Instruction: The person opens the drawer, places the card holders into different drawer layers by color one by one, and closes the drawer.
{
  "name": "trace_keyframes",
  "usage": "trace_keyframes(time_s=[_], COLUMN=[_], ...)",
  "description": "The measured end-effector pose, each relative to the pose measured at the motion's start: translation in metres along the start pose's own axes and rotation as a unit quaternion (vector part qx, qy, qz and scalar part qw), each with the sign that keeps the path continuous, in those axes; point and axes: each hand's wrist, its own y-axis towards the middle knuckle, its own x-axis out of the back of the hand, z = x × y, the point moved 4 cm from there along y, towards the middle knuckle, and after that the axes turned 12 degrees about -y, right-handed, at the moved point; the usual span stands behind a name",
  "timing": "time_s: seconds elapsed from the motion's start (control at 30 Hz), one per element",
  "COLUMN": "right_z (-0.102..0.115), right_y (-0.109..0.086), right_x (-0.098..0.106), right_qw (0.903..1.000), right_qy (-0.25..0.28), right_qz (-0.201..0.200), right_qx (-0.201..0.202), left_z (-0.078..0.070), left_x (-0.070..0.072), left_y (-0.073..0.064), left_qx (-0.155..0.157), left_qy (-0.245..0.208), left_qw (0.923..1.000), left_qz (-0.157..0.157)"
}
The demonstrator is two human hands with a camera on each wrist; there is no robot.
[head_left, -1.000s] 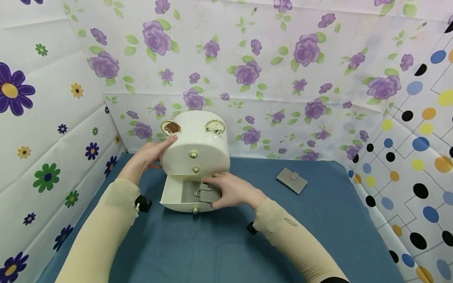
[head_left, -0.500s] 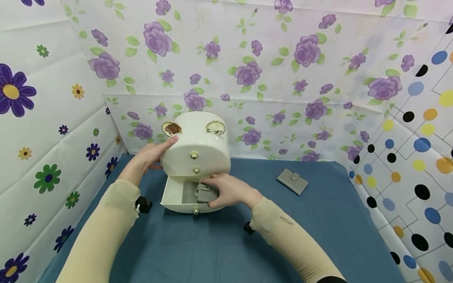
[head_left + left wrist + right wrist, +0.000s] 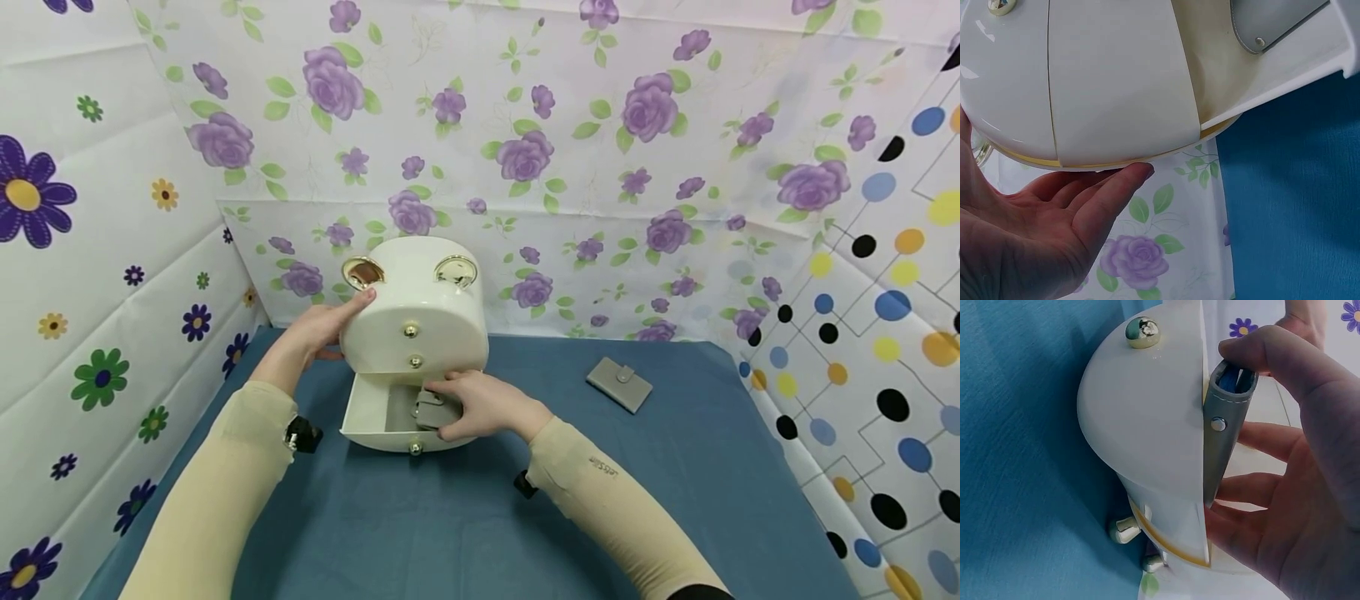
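Observation:
A white drawer box (image 3: 420,287) with gold knobs and two gold rings on its sloped top stands on the cloth. Its bottom drawer (image 3: 365,404) is pulled out. Against the box's left side lies my left hand (image 3: 318,327), fingers extended along the wall in the left wrist view. My right hand (image 3: 491,404) holds a grey snap-strap card wallet (image 3: 437,410) between thumb and fingers, low inside the drawer. The wallet stands tilted at the drawer front in the right wrist view (image 3: 1225,434). Another grey leather piece (image 3: 1272,22) with a snap lies flat in the drawer, partly covered.
A second grey card wallet (image 3: 619,384) lies on the blue cloth (image 3: 600,467) to the right. Behind the box hangs a floral curtain (image 3: 570,167). Patterned sheets border the left and right sides.
My right hand has shifted slightly left with the card wallet, deeper over the drawer. The left hand and the box have stayed in place.

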Motion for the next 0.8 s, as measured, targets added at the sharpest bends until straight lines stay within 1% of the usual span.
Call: trace_keyframes(time_s=[0.17, 0.27, 0.47, 0.8], right_z=[0.0004, -0.0005, -0.0006, -0.0009], right_y=[0.001, 0.0019, 0.002, -0.001], right_x=[-0.0036, -0.0051, -0.0014, -0.0008], right_qw=[0.9999, 0.9996, 0.9993, 0.9993], right_qy=[-0.002, -0.005, -0.011, 0.008], right_qz=[0.003, -0.005, -0.03, -0.023], right_qx=[-0.014, -0.026, -0.018, -0.027], left_z=[0.0005, 0.0012, 0.0023, 0.0017], left_x=[0.0005, 0.0007, 0.0014, 0.0011], left_y=[0.0006, 0.0015, 0.0014, 0.0024], left_qx=[-0.003, -0.003, -0.001, 0.004], left_qy=[0.002, 0.001, -0.001, -0.004], left_qw=[1.0, 1.0, 1.0, 1.0], left_qz=[0.001, 0.002, 0.005, 0.005])
